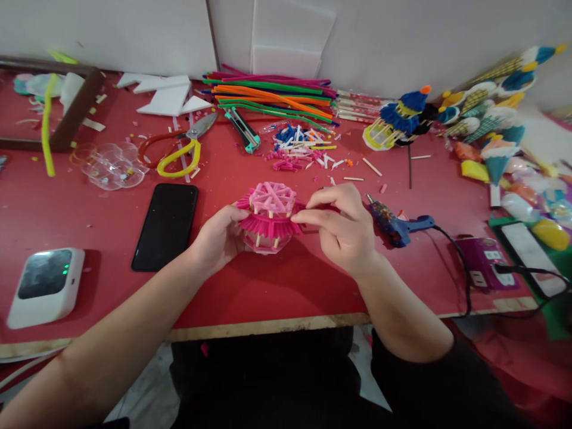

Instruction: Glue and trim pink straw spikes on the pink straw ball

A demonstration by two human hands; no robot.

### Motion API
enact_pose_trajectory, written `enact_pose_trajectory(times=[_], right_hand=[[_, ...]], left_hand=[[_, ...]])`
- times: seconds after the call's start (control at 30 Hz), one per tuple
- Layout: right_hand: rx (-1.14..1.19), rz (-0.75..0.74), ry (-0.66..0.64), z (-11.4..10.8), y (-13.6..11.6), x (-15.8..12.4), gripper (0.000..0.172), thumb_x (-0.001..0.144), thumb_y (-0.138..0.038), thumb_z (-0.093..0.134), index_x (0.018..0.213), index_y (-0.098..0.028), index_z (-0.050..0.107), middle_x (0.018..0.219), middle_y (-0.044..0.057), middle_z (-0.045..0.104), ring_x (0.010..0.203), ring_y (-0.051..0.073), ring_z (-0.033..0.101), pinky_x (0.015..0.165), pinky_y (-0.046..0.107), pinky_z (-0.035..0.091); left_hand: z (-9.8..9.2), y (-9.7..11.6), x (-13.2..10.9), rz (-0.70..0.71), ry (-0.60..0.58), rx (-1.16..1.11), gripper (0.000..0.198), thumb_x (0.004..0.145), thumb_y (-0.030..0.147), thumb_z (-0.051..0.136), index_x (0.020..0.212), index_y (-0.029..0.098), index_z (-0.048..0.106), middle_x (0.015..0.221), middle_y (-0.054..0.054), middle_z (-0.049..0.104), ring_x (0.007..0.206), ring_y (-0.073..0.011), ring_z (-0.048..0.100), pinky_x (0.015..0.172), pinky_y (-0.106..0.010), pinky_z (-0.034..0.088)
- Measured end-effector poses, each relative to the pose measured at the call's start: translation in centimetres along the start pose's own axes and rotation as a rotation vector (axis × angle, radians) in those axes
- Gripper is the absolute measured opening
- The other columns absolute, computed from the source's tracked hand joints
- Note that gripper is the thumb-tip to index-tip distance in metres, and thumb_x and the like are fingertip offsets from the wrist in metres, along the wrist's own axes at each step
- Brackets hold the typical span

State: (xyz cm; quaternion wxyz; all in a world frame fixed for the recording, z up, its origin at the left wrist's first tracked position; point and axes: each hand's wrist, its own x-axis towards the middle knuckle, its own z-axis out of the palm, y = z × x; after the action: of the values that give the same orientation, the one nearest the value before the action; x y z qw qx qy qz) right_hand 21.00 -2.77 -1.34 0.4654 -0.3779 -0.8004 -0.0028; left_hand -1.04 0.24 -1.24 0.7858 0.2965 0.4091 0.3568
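A small pink pavilion-like craft model [271, 217] is held just above the red table, near its front edge. It has a crisscross pink top, a pleated magenta fringe round the middle, pale stick posts and a pink base. My left hand [221, 235] grips it from the left, thumb at the fringe and the other fingers partly hidden behind. From the right, my right hand [342, 226] pinches at the fringe's right edge with its fingertips; any small piece between them is hard to make out. A blue hot glue gun [397, 223] lies right of that hand.
Behind the model lie cut pipe cleaner bits [297, 149], a utility knife [241, 128], scissors [183, 152] and a bundle of pipe cleaners [272, 95]. A black phone [165, 226] and white device [47, 286] are left. A blue-and-yellow model [393, 122] and purple power box [487, 262] stand right.
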Motion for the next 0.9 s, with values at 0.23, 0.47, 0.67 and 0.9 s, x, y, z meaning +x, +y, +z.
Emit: enact_pose_trajectory(times=[0.23,0.47,0.67,0.9], right_hand=[[-0.01,0.001,0.01,-0.05,0.11,-0.15,0.039,0.1,-0.003,0.05,0.098,-0.03,0.077,0.094,0.003,0.066,0.087,0.018,0.062,0.08,0.038,0.05],[0.011,-0.02,0.001,-0.02,-0.05,0.0,0.036,0.098,-0.001,0.052,0.095,-0.028,0.075,0.093,0.002,0.065,0.086,0.017,0.061,0.078,0.037,0.05],[0.034,-0.048,-0.004,-0.29,0.07,-0.01,0.037,0.097,-0.002,0.052,0.1,-0.03,0.076,0.095,0.002,0.065,0.085,0.017,0.062,0.077,0.036,0.051],[0.024,-0.053,-0.015,-0.69,0.31,0.1,0.032,0.101,-0.01,0.056,0.106,-0.032,0.079,0.097,0.002,0.069,0.085,0.016,0.064,0.076,0.036,0.051]], left_hand=[[0.44,0.25,-0.36,-0.012,0.027,-0.006,0.01,0.07,0.029,0.062,0.074,0.02,0.058,0.057,0.001,0.061,0.048,-0.0137,0.056,0.048,-0.022,0.049],[0.94,0.44,-0.69,-0.015,0.084,0.078,0.031,0.065,0.03,0.06,0.093,0.018,0.067,0.076,-0.003,0.072,0.064,-0.0201,0.067,0.059,-0.03,0.059],[0.87,0.41,-0.83,-0.002,0.096,0.132,0.036,0.066,0.033,0.06,0.098,0.018,0.067,0.081,-0.005,0.072,0.072,-0.0231,0.069,0.064,-0.033,0.06],[0.68,0.37,-0.54,0.026,0.078,0.084,0.035,0.066,0.03,0.062,0.099,0.018,0.067,0.079,-0.004,0.071,0.066,-0.0223,0.068,0.06,-0.033,0.06]])
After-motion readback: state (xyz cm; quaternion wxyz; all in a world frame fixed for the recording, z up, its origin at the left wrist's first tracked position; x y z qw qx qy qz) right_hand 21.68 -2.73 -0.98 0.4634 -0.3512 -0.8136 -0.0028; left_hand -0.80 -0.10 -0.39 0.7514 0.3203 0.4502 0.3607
